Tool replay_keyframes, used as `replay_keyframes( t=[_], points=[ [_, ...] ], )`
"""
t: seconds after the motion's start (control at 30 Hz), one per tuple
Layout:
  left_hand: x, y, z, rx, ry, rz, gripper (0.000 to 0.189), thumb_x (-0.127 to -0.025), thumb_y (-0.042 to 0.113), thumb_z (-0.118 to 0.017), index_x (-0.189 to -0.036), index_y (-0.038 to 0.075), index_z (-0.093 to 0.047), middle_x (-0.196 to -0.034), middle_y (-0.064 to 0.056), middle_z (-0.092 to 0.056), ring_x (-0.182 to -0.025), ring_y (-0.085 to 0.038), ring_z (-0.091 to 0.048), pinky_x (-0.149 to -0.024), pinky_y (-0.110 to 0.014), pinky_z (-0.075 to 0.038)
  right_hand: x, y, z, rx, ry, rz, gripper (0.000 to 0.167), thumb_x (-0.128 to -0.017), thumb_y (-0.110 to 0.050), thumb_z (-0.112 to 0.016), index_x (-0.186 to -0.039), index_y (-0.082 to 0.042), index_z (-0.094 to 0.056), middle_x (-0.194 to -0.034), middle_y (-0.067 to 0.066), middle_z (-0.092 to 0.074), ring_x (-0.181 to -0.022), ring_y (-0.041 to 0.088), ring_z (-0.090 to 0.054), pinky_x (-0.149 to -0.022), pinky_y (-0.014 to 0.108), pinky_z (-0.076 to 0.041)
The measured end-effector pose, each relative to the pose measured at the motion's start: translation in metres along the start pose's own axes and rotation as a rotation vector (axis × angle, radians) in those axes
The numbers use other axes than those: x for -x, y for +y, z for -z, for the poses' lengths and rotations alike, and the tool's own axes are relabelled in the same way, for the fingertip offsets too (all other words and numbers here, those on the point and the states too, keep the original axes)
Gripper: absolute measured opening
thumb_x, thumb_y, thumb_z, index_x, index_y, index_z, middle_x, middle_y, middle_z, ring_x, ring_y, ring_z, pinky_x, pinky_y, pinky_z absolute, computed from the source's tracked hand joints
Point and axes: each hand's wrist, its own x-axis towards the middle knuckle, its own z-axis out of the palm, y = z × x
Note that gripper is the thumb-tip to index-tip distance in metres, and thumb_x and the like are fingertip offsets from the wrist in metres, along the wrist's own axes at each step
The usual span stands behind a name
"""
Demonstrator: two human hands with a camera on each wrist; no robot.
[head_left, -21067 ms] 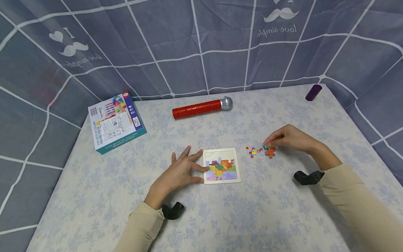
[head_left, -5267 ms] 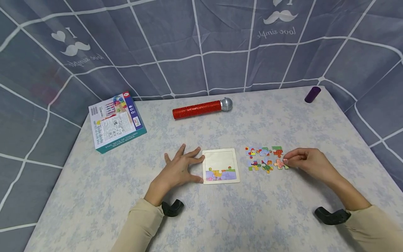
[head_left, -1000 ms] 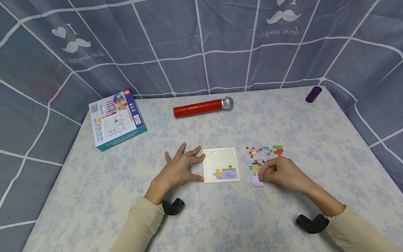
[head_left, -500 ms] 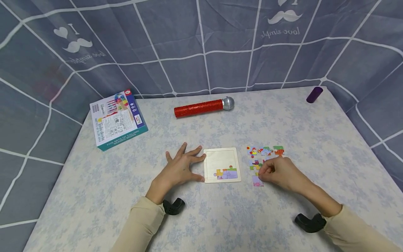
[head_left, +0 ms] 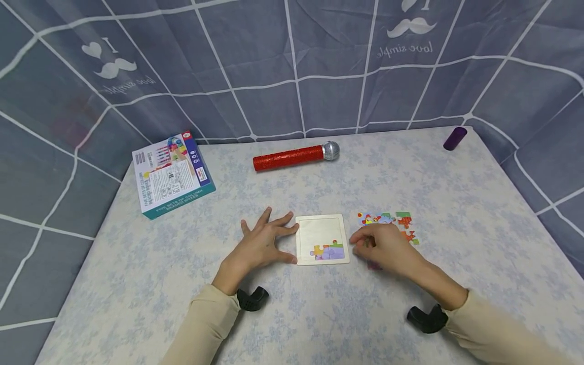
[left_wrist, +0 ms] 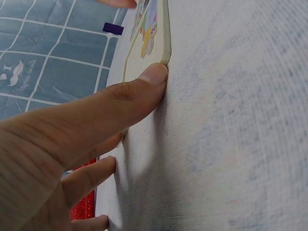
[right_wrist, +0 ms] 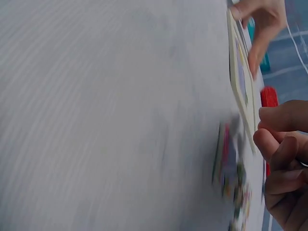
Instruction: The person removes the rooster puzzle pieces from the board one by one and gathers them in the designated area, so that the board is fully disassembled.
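A square puzzle tray (head_left: 319, 217) with a pale rim lies mid-table, several joined puzzle pieces (head_left: 329, 252) in its lower right part and bare board elsewhere. My left hand (head_left: 260, 246) lies at the left, fingers spread, thumb and index finger touching the tray's left edge. My right hand (head_left: 385, 248) hovers at the tray's right edge, fingers bent; in the right wrist view thumb and fingertips are near each other with nothing visible between them. Loose puzzle pieces (head_left: 404, 221) lie in rows under and behind it, partly hidden, among them a pinkish purple piece (head_left: 374, 265).
Farther back lies a red glittery microphone (head_left: 289, 158) with a silver head. A boxed bead set (head_left: 173, 175) sits at the back left, and a small purple cylinder (head_left: 454, 138) at the back right. Grey-blue curtains (head_left: 328, 96) border the table's back and sides.
The pieces that filled the tray's lower half have partly moved into rows at its right. My right hand has left the pinkish purple piece on the table and shifted left to the tray.
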Motion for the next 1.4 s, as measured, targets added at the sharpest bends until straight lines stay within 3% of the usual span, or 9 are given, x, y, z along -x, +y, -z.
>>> replay_keyframes(
  t=[0.2,0.4,1.03,1.27,1.4],
  points=[
    [0.001,-0.001,0.000,-0.002,-0.002,-0.003,0.078,-0.066,0.038,-0.090,-0.136,0.022,-0.060,-0.154,0.003,-0.038,-0.148,-0.039,-0.009,-0.097,-0.083,0.003,-0.015,-0.015,-0.022,-0.009,-0.042,0.092,0.019,-0.080,-0.002,-0.075,-0.099,-0.005,-0.076,-0.077,-0.009,-0.061,-0.063,0.006,-0.050,-0.056,0.023,-0.044],
    [0.001,0.000,0.001,0.004,0.002,-0.010,0.077,-0.066,0.037,-0.090,-0.135,0.021,-0.061,-0.154,0.002,-0.039,-0.148,-0.039,-0.010,-0.097,-0.083,0.003,-0.023,-0.026,-0.033,0.087,-0.035,0.168,0.021,-0.077,-0.003,-0.080,-0.097,-0.003,-0.076,-0.078,-0.005,-0.060,-0.069,0.007,-0.051,-0.062,0.022,-0.045],
    [0.000,0.000,-0.001,-0.002,0.004,-0.005,0.077,-0.065,0.038,-0.091,-0.135,0.022,-0.061,-0.154,0.003,-0.039,-0.148,-0.040,-0.010,-0.097,-0.083,0.002,-0.026,-0.035,-0.035,0.133,-0.065,0.076,0.018,-0.074,0.000,-0.080,-0.089,-0.006,-0.072,-0.076,-0.005,-0.058,-0.071,0.009,-0.052,-0.065,0.025,-0.046],
    [0.001,0.000,0.000,-0.002,0.009,-0.004,0.077,-0.065,0.037,-0.091,-0.134,0.021,-0.062,-0.153,0.003,-0.040,-0.148,-0.040,-0.011,-0.097,-0.083,0.002,-0.025,-0.033,-0.036,0.075,-0.028,0.080,0.022,-0.072,0.000,-0.082,-0.086,-0.009,-0.067,-0.078,-0.005,-0.061,-0.071,0.010,-0.055,-0.064,0.024,-0.047],
    [0.000,0.000,0.000,-0.008,0.010,-0.004,0.077,-0.065,0.037,-0.091,-0.134,0.022,-0.062,-0.153,0.003,-0.040,-0.148,-0.039,-0.011,-0.097,-0.083,0.002,-0.022,-0.029,-0.034,-0.005,-0.016,0.085,0.015,-0.079,-0.001,-0.077,-0.087,-0.010,-0.069,-0.072,-0.007,-0.061,-0.066,0.007,-0.054,-0.060,0.024,-0.047]
  ],
)
